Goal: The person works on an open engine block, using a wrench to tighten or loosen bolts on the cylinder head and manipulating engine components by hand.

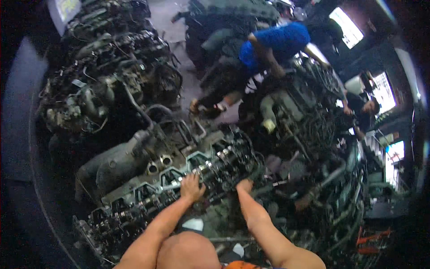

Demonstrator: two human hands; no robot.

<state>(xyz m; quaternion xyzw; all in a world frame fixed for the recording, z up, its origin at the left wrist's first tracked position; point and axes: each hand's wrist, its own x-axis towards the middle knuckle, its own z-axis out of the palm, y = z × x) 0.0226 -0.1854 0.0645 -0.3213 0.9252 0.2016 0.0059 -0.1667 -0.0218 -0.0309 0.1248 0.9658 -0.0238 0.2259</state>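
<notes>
Head view: my left hand (192, 189) over the valve train (172, 183), right hand (244, 184) beside it; can't tell either's finger state. Best touch lightly.

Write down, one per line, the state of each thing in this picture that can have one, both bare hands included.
Long, dark-and-silvery metal engine: top uncovered, inner parts exposed
Bare left hand: resting on the engine's top, palm down
Bare right hand: at the engine's near side, fingertips unclear
Round, dull-metal port: uncovered
Bright blue cloth shirt: worn by another person
Bright white rectangular window: letting in light
</notes>
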